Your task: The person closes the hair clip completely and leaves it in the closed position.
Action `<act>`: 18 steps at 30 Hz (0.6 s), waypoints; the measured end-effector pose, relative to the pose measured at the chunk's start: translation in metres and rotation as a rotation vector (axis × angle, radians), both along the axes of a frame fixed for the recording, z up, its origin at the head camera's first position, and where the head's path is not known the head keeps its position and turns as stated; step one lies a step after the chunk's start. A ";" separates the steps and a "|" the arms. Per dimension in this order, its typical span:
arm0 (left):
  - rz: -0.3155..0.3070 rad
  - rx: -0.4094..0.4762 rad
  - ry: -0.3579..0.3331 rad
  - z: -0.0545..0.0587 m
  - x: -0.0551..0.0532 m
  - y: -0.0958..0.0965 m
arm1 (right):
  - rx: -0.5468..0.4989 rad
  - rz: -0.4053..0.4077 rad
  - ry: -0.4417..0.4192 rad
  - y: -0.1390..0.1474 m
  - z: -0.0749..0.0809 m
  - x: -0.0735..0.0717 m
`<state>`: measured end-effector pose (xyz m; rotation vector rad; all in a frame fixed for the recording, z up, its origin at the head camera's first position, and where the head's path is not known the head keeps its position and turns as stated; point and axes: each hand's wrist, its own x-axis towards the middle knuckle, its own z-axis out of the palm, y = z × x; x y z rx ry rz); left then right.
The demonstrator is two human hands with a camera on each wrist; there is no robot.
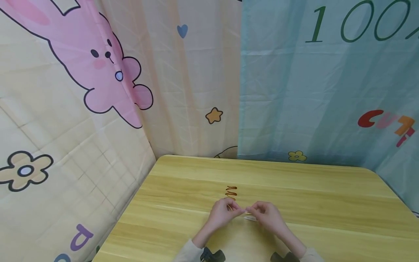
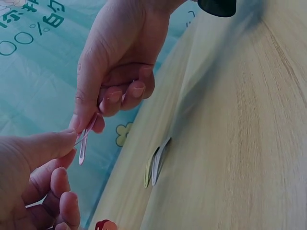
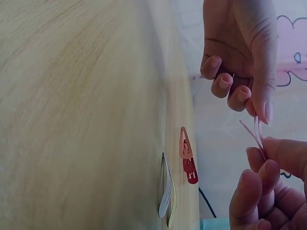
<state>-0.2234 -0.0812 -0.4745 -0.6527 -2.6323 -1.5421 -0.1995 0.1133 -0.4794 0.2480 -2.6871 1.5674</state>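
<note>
A thin pink snap hair clip [image 3: 256, 134] is pinched between the fingertips of both hands, its two metal leaves apart. My left hand [image 1: 223, 213] holds one end with thumb and forefinger, and my right hand [image 1: 266, 216] holds the other. Both hold it above the table, the other fingers loosely curled. Beneath the hands lie a whitish hair clip [image 1: 250, 218] and a yellow hair clip [image 2: 148, 170], side by side. Beyond the left hand, several reddish-brown to orange clips lie in a column, among them a dark red clip [image 1: 231, 188] and an orange clip [image 3: 185, 143].
The wooden table [image 1: 157, 218] has rounded far corners. A cream curtain [image 1: 196, 72] with a pink rabbit print and a teal curtain [image 1: 294, 91] hang behind it. Dark wrist devices sit at both cuffs, such as the left device [image 1: 212, 254].
</note>
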 end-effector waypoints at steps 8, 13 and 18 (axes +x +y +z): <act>0.000 0.008 -0.014 0.006 0.003 0.000 | -0.020 -0.027 -0.029 -0.001 0.006 0.003; -0.004 0.013 -0.020 0.008 0.004 0.000 | -0.041 -0.020 -0.038 -0.001 0.009 0.004; -0.027 0.017 -0.056 0.008 0.004 0.000 | -0.056 0.017 -0.015 0.000 0.010 0.005</act>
